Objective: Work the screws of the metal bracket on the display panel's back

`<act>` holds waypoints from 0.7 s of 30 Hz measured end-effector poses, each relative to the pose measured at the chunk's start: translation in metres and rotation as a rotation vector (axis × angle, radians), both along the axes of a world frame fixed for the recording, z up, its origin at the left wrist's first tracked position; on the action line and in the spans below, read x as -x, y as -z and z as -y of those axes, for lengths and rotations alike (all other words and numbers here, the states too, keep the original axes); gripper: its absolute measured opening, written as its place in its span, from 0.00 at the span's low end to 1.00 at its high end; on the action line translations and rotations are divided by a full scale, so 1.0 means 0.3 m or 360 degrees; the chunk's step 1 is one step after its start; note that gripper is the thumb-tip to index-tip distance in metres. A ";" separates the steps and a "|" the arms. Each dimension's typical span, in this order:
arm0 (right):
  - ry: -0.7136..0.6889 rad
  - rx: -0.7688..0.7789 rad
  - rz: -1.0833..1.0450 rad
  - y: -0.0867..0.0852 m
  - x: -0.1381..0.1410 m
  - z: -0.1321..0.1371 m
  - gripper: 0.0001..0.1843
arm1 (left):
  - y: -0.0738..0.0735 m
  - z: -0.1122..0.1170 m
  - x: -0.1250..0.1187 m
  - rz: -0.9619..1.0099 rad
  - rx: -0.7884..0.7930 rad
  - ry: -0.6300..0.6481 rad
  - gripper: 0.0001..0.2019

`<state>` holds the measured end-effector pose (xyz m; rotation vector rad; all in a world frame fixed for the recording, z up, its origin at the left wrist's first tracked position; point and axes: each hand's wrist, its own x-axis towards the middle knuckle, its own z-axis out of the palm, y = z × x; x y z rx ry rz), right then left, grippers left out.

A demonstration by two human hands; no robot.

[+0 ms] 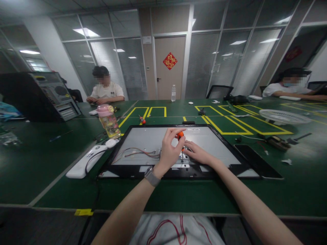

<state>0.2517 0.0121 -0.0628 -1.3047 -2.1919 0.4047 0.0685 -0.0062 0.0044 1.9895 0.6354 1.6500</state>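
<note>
My left hand (171, 146) is closed around the orange handle of a screwdriver (180, 134), which stands upright with its shaft pointing down. The tip meets a metal bracket (182, 165) near the lower middle of a flat display panel (150, 136), grey-backed with a black frame. My right hand (198, 153) rests on the panel just right of the screwdriver, fingers stretched toward its lower end; whether they touch the shaft I cannot tell. Thin coloured wires (141, 152) run leftward from the middle of the panel.
Left of the panel are a white power bank-like block (87, 161) with a black cable and a pink-lidded bottle (108, 120). A dark phone-like slab (258, 161) touches its right side. Farther off stand a computer case (43, 95), a water bottle (173, 93) and two seated people.
</note>
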 end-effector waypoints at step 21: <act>0.0015 0.0013 -0.0005 0.002 0.000 -0.001 0.25 | -0.010 0.006 0.011 -0.0062 -0.0162 -0.0148 0.09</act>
